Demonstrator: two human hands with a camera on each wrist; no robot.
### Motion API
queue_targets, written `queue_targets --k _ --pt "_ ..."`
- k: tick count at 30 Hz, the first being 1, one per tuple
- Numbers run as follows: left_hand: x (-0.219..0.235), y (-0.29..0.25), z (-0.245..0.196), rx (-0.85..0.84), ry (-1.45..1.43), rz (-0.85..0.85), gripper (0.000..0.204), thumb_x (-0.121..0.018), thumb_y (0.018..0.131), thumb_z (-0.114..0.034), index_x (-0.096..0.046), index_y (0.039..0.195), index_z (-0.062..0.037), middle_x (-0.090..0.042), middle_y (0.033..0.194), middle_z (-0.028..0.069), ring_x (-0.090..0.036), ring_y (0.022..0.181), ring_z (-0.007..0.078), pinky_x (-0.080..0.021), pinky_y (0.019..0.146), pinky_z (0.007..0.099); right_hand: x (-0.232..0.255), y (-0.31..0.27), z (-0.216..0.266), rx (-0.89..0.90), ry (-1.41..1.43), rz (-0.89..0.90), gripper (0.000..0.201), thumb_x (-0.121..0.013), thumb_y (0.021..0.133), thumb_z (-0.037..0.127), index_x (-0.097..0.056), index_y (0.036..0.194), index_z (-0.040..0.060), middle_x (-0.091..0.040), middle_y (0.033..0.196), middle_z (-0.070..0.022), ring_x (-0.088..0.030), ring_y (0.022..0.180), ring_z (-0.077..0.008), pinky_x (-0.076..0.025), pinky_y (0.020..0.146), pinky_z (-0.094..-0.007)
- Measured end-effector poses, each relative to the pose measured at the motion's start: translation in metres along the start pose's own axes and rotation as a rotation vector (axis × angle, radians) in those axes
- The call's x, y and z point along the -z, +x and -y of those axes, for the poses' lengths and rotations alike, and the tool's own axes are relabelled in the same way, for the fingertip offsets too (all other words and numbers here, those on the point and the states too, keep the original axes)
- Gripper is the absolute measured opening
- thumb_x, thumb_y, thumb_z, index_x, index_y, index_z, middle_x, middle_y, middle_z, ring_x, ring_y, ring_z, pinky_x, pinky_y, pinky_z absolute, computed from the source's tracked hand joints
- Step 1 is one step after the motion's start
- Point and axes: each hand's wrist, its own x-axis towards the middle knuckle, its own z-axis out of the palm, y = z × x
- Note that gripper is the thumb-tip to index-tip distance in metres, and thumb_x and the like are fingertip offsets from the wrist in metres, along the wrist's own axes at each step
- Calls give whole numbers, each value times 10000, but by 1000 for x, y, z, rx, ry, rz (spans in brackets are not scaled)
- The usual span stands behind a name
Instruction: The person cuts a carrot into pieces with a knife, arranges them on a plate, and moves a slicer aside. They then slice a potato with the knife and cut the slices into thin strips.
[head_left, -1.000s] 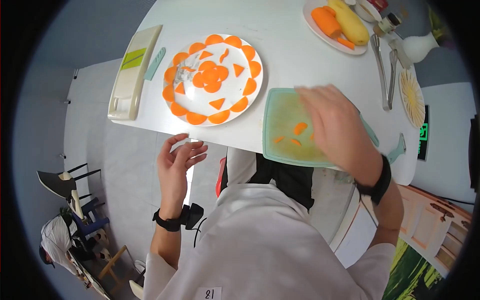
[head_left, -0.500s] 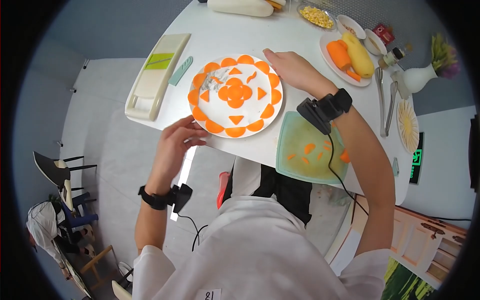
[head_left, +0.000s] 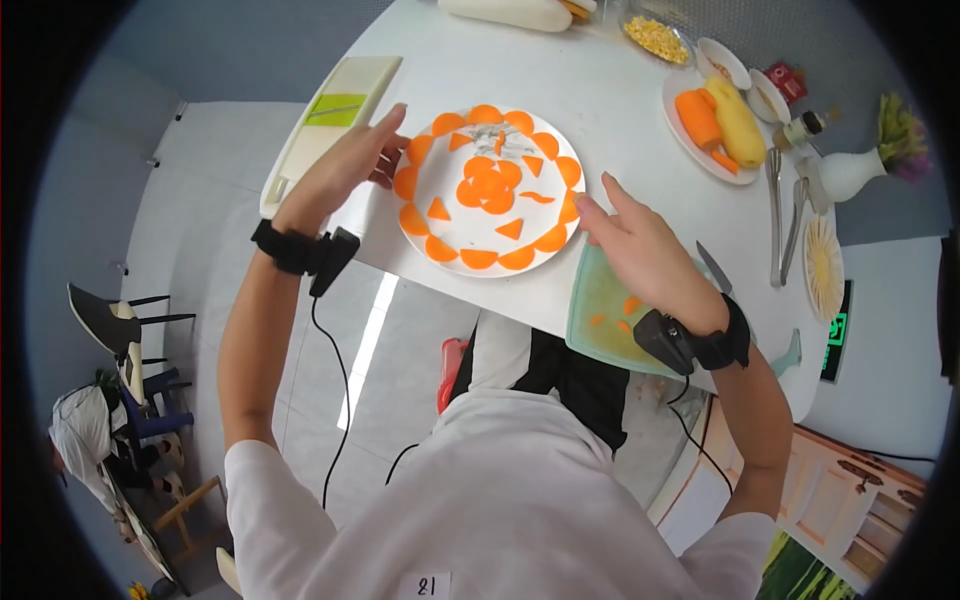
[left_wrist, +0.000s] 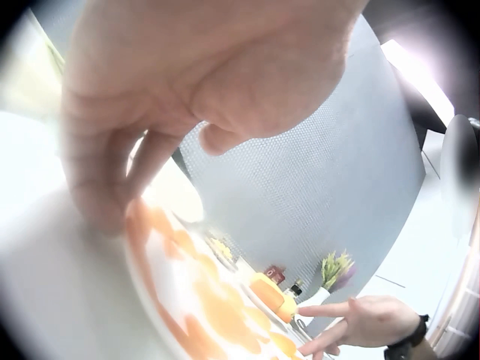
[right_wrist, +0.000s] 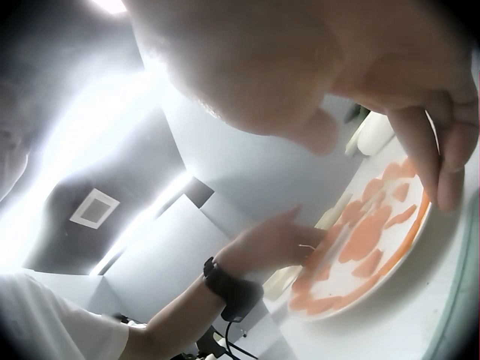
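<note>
A round white plate (head_left: pixel 448 215) carries an outer ring of orange half-slices, several small triangles and wavy strips, and a flower of round slices (head_left: pixel 488 186) in the middle. My left hand (head_left: pixel 345 165) is at the plate's left edge, fingertips at the rim, thumb raised. At the right edge my right hand (head_left: pixel 645 245) has its fingers by the rim, loosely extended. In the left wrist view the left fingers (left_wrist: pixel 105 195) meet the plate's rim. The right wrist view shows the right fingertips (right_wrist: pixel 448 187) beside the rim; whether they touch is unclear.
A green cutting board (head_left: pixel 600 335) with orange scraps lies right of the plate, a knife (head_left: pixel 714 267) beyond it. The slicer (head_left: pixel 300 150) is at the left. Tongs (head_left: pixel 776 225), a vase (head_left: pixel 850 175) and a plate of vegetables (head_left: pixel 735 175) stand at the right.
The plate has turned clockwise, as its triangles and strips show, and sits slightly further right in view. The left hand has moved up along its left side; the right hand has come down its right side.
</note>
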Motion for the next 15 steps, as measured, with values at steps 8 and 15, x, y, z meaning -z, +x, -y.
queue_targets --k 8,15 --pt "-53 -68 -24 -650 437 -349 174 -691 934 -114 -716 1071 -10 -677 826 87 -593 673 153 -466 611 265 40 -39 -35 244 -199 -56 159 -604 929 103 -664 1015 -17 -668 882 -157 -643 766 -304 -520 714 -388" --pt "-193 -125 -29 -759 325 97 188 -743 842 -44 -656 1006 -11 -608 843 122 -610 748 319 -504 646 414 14 -90 -70 328 -333 -98 85 -704 854 77 -654 882 13 -606 835 -101 -612 848 -292 -504 743 -403"
